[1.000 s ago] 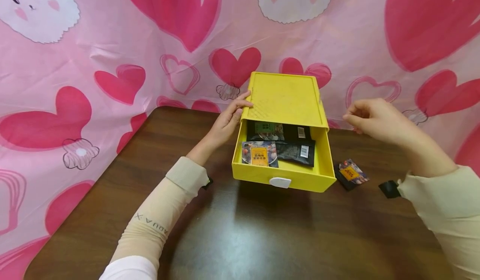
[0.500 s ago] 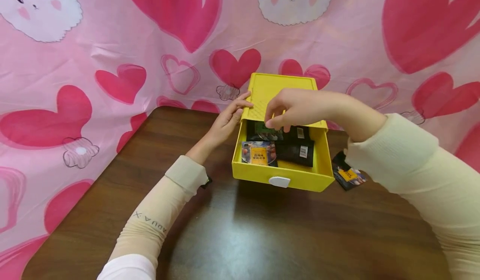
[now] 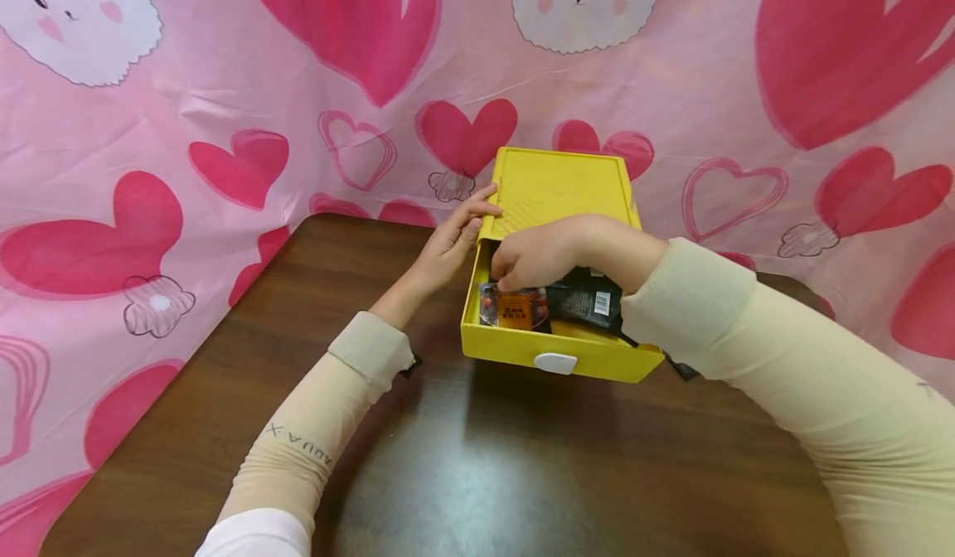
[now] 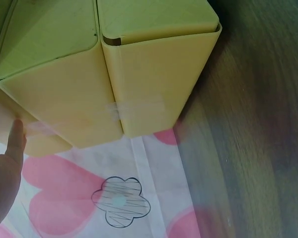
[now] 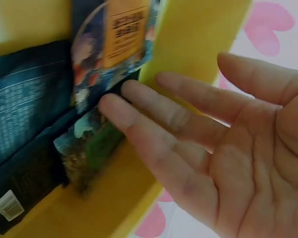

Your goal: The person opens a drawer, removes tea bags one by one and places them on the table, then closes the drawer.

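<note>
A yellow box (image 3: pixel 567 180) stands on the table with its drawer (image 3: pixel 515 343) pulled out. My left hand (image 3: pixel 448 246) rests with its fingers against the left side of the box; the left wrist view shows a fingertip on its yellow wall. Inside the drawer, my right hand (image 3: pixel 543 254) reaches down at the left. In the right wrist view its fingers are nearly straight, with the tips at a packet with an orange label (image 5: pixel 124 37) and a packet with a green label (image 5: pixel 100 144). The thumb is held apart. Black packets with barcodes (image 3: pixel 582 304) lie beside these.
Another dark packet (image 3: pixel 681 368) lies on the brown table (image 3: pixel 477 466) right of the drawer, mostly hidden by the right sleeve. A white handle (image 3: pixel 556 363) is on the drawer front. Behind the table hangs a pink cloth (image 3: pixel 597 84) with hearts.
My right hand has swung left from beside the box, over its top, and down into the drawer. The left hand has stayed on the side of the box.
</note>
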`<action>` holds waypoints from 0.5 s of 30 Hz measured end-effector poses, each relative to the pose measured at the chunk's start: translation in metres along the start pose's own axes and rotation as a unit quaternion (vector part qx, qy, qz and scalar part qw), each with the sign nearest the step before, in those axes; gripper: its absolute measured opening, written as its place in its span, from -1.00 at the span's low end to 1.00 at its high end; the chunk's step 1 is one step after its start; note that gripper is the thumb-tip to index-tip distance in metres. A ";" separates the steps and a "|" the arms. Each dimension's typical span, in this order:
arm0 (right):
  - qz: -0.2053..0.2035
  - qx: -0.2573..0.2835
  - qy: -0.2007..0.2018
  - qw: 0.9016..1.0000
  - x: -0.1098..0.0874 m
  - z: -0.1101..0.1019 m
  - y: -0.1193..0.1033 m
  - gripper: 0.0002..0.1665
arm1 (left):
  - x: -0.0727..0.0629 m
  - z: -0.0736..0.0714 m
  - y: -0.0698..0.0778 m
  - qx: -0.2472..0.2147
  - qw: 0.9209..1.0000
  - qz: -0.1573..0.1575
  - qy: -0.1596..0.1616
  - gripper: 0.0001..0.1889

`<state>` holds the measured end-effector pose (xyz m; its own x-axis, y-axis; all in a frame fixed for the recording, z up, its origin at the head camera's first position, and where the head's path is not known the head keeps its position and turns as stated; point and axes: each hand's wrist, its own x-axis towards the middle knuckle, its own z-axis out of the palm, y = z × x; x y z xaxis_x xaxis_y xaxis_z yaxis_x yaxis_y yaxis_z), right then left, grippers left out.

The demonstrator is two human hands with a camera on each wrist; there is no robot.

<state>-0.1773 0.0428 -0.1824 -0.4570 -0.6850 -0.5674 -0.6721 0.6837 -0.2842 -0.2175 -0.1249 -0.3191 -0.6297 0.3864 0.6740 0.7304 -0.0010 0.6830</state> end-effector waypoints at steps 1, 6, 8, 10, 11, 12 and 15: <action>0.005 -0.001 -0.006 1.000 0.002 0.002 0.000 -0.62 | -0.001 0.000 -0.004 -0.002 1.000 0.000 0.000 -0.73; 0.029 0.014 -0.018 0.999 0.007 0.009 0.000 -0.52 | -0.005 -0.001 -0.007 -0.017 1.000 -0.005 -0.008 -0.71; 0.033 0.025 -0.021 0.999 0.008 0.009 0.000 -0.46 | -0.006 -0.001 -0.007 -0.015 1.000 -0.006 -0.009 -0.71; 0.031 0.035 -0.023 0.999 0.009 0.010 0.000 -0.43 | -0.007 -0.002 -0.008 -0.012 1.000 -0.003 -0.009 -0.71; 0.030 0.040 -0.024 0.998 0.010 0.010 0.000 -0.41 | -0.007 -0.002 -0.008 -0.009 1.000 -0.001 -0.008 -0.71; 0.030 0.046 -0.026 0.998 0.011 0.010 0.000 -0.40 | -0.007 -0.002 -0.008 -0.006 1.000 0.000 -0.007 -0.71; 0.033 0.066 -0.035 0.997 0.012 0.010 0.000 -0.37 | -0.007 -0.003 -0.009 -0.006 1.000 0.005 -0.007 -0.71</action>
<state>-0.1768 0.0370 -0.1972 -0.4528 -0.6223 -0.6386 -0.5581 0.7563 -0.3413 -0.2202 -0.1307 -0.3287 -0.6193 0.3989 0.6763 0.7329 -0.0153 0.6802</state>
